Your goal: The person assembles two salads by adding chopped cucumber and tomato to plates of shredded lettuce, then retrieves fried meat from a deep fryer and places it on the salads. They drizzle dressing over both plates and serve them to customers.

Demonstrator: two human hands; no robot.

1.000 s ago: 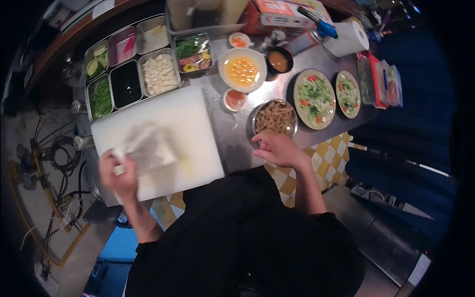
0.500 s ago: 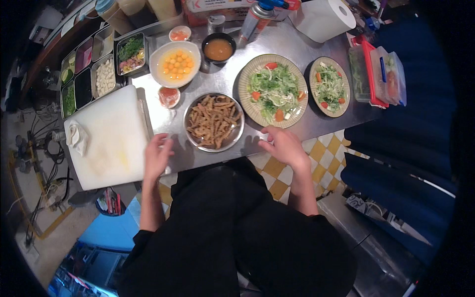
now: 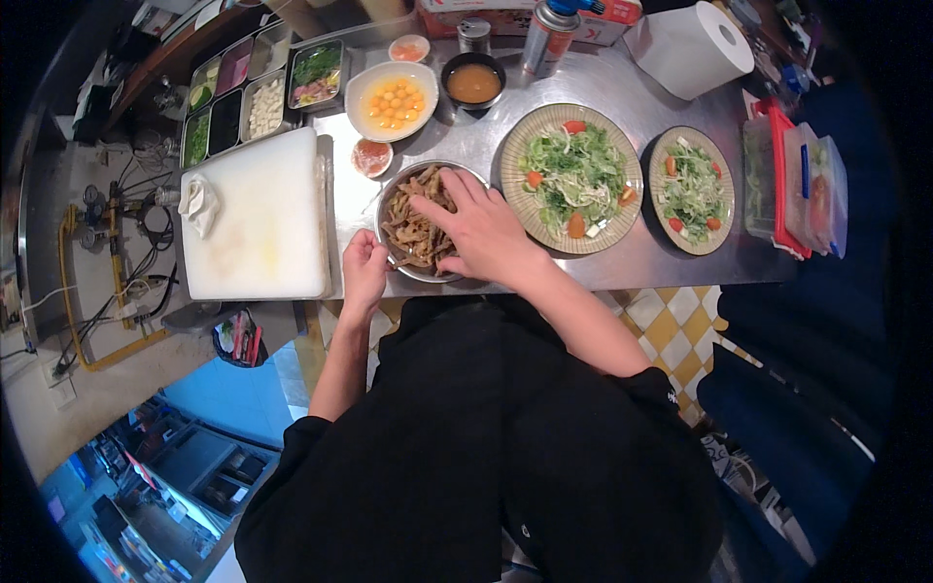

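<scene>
A round metal bowl (image 3: 425, 276) of brown fried strips (image 3: 408, 223) sits near the table's front edge. At its left rim is my left hand (image 3: 364, 267), thumb and fingers closed on the edge. My right hand (image 3: 483, 230) reaches over the bowl from the right with fingers spread, the fingertips touching the strips; some strips are hidden under it. Right of the bowl, a large ribbed plate (image 3: 512, 185) holds a green salad (image 3: 573, 175) with tomato pieces. Beyond it stands a smaller plate (image 3: 729, 209) of similar salad (image 3: 692, 189).
At left lies a white cutting board (image 3: 258, 219) with a crumpled cloth (image 3: 199, 206). Behind are metal trays of ingredients, a bowl of egg yolks (image 3: 394, 102), a black bowl of brown sauce (image 3: 474, 83), a torch canister (image 3: 550, 41) and a paper roll (image 3: 688, 49). Lidded containers (image 3: 792, 185) stand far right.
My left hand has come to the bowl's rim and closed on it. My right hand has moved left from beside the bowl onto the fried strips. The view has shifted.
</scene>
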